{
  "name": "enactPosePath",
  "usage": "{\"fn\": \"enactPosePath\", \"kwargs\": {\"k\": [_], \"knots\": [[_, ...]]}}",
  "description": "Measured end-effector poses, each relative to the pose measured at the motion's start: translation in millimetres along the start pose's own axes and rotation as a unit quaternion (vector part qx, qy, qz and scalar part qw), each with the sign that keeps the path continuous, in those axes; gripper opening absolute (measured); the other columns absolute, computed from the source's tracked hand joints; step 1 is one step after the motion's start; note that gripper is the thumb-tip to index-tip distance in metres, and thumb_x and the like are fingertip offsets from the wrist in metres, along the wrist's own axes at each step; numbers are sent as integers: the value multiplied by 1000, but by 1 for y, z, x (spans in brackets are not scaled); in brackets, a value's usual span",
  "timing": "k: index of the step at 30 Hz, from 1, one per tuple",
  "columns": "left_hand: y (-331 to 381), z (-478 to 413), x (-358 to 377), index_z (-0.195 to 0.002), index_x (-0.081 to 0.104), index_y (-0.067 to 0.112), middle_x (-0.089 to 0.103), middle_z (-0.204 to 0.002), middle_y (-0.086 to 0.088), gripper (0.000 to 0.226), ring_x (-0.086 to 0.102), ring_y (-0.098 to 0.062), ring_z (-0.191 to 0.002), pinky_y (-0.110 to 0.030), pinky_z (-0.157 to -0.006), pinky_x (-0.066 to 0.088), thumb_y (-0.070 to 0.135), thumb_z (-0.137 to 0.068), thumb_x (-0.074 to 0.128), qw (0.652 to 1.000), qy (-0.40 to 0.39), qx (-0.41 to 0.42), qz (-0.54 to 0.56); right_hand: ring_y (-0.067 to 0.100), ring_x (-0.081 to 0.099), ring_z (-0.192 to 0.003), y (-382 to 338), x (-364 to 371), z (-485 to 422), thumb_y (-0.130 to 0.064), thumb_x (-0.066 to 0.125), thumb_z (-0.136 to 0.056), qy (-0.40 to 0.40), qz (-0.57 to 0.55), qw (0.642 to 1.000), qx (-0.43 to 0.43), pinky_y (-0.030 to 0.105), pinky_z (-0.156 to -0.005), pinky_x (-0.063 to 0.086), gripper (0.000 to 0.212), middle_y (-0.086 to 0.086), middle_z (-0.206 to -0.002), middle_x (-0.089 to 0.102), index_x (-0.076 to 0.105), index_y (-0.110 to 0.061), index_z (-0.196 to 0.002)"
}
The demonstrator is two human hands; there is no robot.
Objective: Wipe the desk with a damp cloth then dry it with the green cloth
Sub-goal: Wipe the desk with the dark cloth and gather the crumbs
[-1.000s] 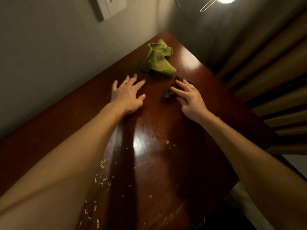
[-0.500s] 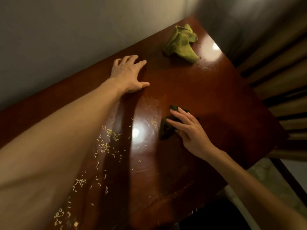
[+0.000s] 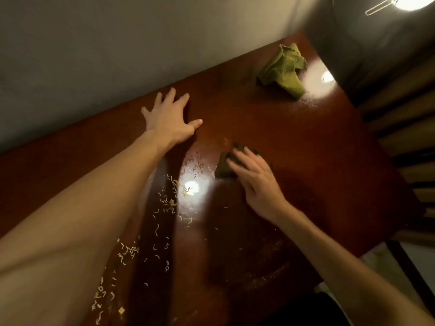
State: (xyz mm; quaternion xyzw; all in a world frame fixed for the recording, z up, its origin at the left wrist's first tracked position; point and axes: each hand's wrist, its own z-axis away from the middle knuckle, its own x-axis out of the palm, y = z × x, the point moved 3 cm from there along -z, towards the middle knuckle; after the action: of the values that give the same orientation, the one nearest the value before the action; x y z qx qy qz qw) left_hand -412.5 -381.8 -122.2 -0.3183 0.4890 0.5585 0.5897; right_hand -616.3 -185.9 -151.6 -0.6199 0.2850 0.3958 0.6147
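A glossy dark brown desk fills the view. My right hand presses a small dark damp cloth flat on the desk's middle with straight fingers; most of the cloth is hidden under the hand. My left hand lies flat, fingers spread, on the desk near the wall. A crumpled green cloth sits at the far right corner, well apart from both hands. Pale yellow crumbs lie scattered left of the dark cloth, towards the near edge.
A grey wall runs along the desk's far side. At the right stands a slatted wooden frame beside the desk edge. A lamp shines at the top right and glares off the desk top.
My right hand has dragged the dark cloth from beside the green cloth towards me to the desk's middle. My left hand stays flat near the wall.
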Motion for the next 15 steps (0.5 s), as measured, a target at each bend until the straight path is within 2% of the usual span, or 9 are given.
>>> {"fn": "enactPosePath", "kwargs": {"k": [3,6,11,15], "knots": [[-4,-3,-3,-164,20,39,12,-174,-1,92,11,-38,-159,-74,-117,24,75,-89,57,1000,-16,20,-12,12,4,-159,-6,4,26,-9,57,-101,-47,-3,998,-37,46,-129,9,60,-11,-169,22,43,-34,-153],[-4,-5,-3,-164,19,39,13,-174,-2,93,13,-39,-158,-76,-113,30,76,-89,57,999,-14,28,-28,11,7,-158,2,-7,-1,-8,56,-101,-59,-12,997,-42,41,-129,8,56,-10,-167,26,49,-34,-150],[-5,-8,-2,-164,21,38,20,-171,-3,94,17,-39,-157,-76,-111,34,78,-87,59,999,-8,33,-29,24,17,-157,18,-24,-103,-10,52,-103,29,-19,998,54,45,-127,14,48,2,-164,36,54,-26,-148],[-4,-6,-3,-162,27,36,31,-159,-5,92,21,-40,-155,-78,-107,36,75,-87,62,999,-10,34,-20,23,12,-158,8,-15,-139,-12,49,-103,55,-8,994,92,42,-129,7,51,1,-167,31,49,-29,-151]]}}
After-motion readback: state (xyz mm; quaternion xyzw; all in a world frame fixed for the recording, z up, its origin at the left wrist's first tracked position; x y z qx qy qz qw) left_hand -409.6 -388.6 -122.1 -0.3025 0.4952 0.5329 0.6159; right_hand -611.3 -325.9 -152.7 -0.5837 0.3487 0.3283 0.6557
